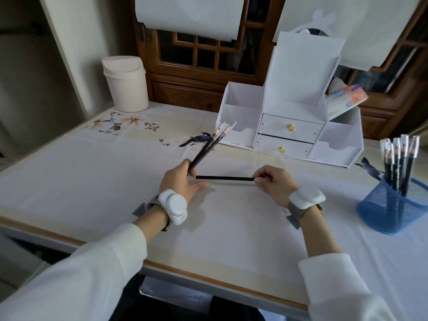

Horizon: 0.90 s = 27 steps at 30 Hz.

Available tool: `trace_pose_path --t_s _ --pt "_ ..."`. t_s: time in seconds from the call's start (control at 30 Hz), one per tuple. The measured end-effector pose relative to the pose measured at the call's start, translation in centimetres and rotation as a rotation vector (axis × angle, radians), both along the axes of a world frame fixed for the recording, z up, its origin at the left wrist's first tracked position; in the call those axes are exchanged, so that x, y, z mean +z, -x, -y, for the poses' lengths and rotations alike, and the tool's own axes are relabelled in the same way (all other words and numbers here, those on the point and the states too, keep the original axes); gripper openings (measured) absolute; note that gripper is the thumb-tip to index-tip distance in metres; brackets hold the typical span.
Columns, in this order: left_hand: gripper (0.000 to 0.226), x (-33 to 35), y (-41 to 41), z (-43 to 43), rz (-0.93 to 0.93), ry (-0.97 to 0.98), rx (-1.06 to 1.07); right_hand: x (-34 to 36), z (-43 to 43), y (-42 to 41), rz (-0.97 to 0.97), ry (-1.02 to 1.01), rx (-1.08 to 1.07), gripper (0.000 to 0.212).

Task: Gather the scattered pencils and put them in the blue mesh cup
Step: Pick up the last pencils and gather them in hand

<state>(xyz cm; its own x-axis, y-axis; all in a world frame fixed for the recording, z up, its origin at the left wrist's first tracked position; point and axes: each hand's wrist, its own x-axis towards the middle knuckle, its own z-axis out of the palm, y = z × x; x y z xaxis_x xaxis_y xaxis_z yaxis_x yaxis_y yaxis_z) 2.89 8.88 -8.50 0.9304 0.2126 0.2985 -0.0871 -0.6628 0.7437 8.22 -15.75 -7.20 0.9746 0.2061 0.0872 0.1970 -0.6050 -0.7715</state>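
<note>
My left hand (179,179) grips a small bundle of black pencils (208,147) that slants up and to the right, capped tips high. My right hand (273,181) pinches one end of a single black pencil (224,178), held level just above the table; its free end reaches the left hand's fingers. The blue mesh cup (391,212) stands at the right edge of the table, well right of my right hand, with several black pencils (399,161) upright in it.
A white desk organiser (291,126) with two drawers stands behind my hands. A tissue pack (345,99) leans on its right side. A cream lidded bin (126,83) sits at the back left. The table's front edge (208,280) runs below my forearms.
</note>
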Motion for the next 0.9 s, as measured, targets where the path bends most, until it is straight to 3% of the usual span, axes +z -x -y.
trace_pose_path --t_s 0.1,0.23,0.47,0.57,0.6,0.7,0.77,0.9 --pt "0.05 0.4 -0.1 0.2 -0.079 -0.082 0.018 -0.1 -0.2 0.1 0.004 0.008 0.022 0.026" --pt "0.046 0.8 -0.1 0.5 -0.127 -0.179 -0.062 -0.3 -0.7 0.5 0.017 0.018 0.065 0.024" --pt "0.045 0.0 -0.2 0.3 -0.175 -0.103 -0.131 -0.5 -1.3 0.6 -0.061 -0.156 0.088 0.024" --pt "0.042 -0.3 -0.4 0.2 -0.126 -0.036 -0.134 0.0 -0.8 0.4 0.003 -0.195 -0.053 0.018" --pt "0.042 -0.3 -0.4 0.1 -0.114 -0.017 -0.127 0.0 -0.2 0.1 0.049 -0.134 -0.139 0.016" --pt "0.041 -0.4 -0.4 0.1 -0.113 0.023 -0.113 0.2 2.5 -0.2 0.034 0.3 -0.321 0.052" --pt "0.039 -0.5 -0.4 0.0 -0.118 0.04 -0.105 0.0 3.7 0.2 -0.069 0.498 -0.306 0.066" --pt "0.037 -0.2 -0.4 0.0 -0.124 -0.006 -0.103 -0.3 4.3 0.0 -0.192 0.714 -0.188 0.072"
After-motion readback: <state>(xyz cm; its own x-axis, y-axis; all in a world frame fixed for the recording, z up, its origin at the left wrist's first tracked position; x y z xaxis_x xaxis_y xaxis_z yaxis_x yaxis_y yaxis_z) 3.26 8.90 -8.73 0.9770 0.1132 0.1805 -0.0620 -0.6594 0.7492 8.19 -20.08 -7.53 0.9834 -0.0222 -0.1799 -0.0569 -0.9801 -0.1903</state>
